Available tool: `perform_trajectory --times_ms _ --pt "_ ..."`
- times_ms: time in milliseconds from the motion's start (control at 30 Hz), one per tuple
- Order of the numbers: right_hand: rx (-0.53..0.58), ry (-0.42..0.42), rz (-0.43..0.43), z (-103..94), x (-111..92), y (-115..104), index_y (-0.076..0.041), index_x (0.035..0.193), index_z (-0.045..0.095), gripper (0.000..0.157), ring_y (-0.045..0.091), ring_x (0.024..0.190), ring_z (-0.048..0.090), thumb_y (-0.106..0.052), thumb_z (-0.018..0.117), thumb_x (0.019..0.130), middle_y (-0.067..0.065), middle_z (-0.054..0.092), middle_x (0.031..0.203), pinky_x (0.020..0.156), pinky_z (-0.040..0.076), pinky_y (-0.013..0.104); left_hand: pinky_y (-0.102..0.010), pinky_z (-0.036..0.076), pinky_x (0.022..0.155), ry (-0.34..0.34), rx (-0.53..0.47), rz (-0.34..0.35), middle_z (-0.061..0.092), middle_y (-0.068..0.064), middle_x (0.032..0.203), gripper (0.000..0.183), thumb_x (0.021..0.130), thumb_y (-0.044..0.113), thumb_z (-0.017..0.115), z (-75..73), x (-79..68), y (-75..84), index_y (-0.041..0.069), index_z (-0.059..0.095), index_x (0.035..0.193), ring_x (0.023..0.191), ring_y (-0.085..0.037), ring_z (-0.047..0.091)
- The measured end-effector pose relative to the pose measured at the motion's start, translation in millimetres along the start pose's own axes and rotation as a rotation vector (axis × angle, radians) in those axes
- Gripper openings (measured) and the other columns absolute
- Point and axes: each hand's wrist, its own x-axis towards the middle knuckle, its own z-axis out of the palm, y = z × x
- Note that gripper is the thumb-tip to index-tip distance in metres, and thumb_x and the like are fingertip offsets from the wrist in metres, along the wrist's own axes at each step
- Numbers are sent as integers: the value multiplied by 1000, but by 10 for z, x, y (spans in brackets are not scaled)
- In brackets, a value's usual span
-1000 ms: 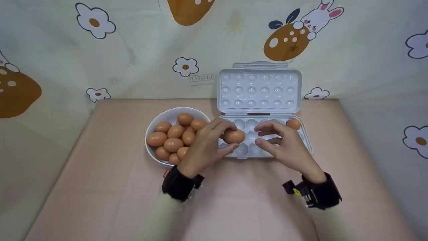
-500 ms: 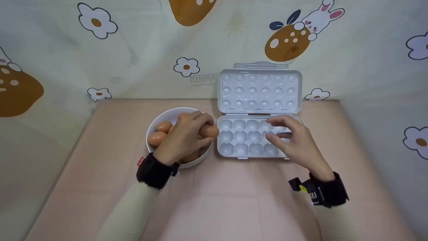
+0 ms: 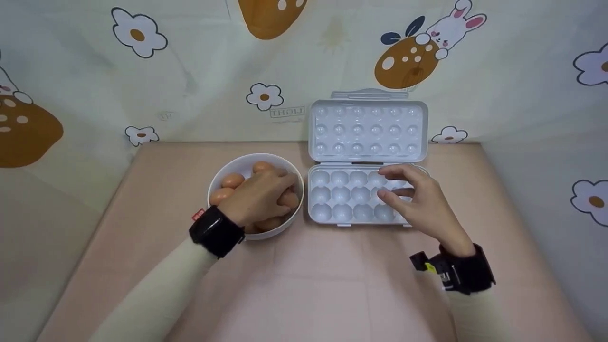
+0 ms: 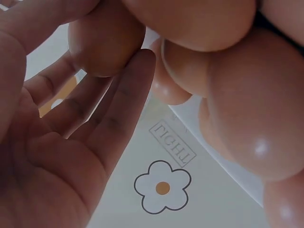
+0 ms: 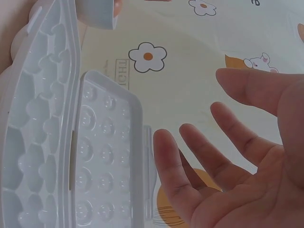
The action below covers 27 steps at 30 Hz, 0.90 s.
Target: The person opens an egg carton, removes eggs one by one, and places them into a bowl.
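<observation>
My left hand (image 3: pixel 259 194) is down in the white bowl (image 3: pixel 212 184) of brown eggs. Its thumb and fingers pinch an egg (image 4: pixel 107 45), low among the others at the bowl's right side. More eggs (image 4: pixel 256 114) crowd beside the fingers in the left wrist view. Over the right part of the white egg carton (image 3: pixel 342 194), my right hand (image 3: pixel 418 199) hovers with relaxed, spread fingers and holds nothing. The carton's left compartments show no eggs; those at the right lie hidden behind this hand.
The carton's dimpled lid (image 3: pixel 368 129) stands raised at the back, close to the patterned cloth wall (image 3: pixel 204 71). Bowl and carton sit side by side on the pinkish tabletop (image 3: pixel 313 285). A red tag (image 3: pixel 198 214) shows by the left wristband.
My left hand has carried the egg left from above the carton and lowered it into the bowl. My right hand moved slightly right, then stayed still, covering the egg seen earlier in the carton.
</observation>
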Motion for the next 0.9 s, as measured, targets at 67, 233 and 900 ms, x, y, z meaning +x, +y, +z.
perform_trajectory --times_ms 67,233,900 --pt "2 3 2 -1 4 3 -6 130 68 37 22 123 64 -7 80 95 6 67 129 90 60 24 -30 53 70 -8 5 -3 63 0 92 18 86 5 77 6 2 -10 12 70 102 82 -18 59" --pt "10 7 3 -5 2 2 -4 130 69 37 22 122 64 -7 80 95 9 66 129 90 61 25 -32 54 66 -34 33 -33 61 2 93 17 86 7 76 21 7 -3 15 67 99 79 -18 60" --pt "-7 -4 19 -4 7 16 -6 129 70 36 22 121 65 -5 80 94 6 66 128 88 60 22 -35 53 80 -23 55 37 63 -1 94 16 86 2 75 82 20 -2 11 69 97 87 -20 58"
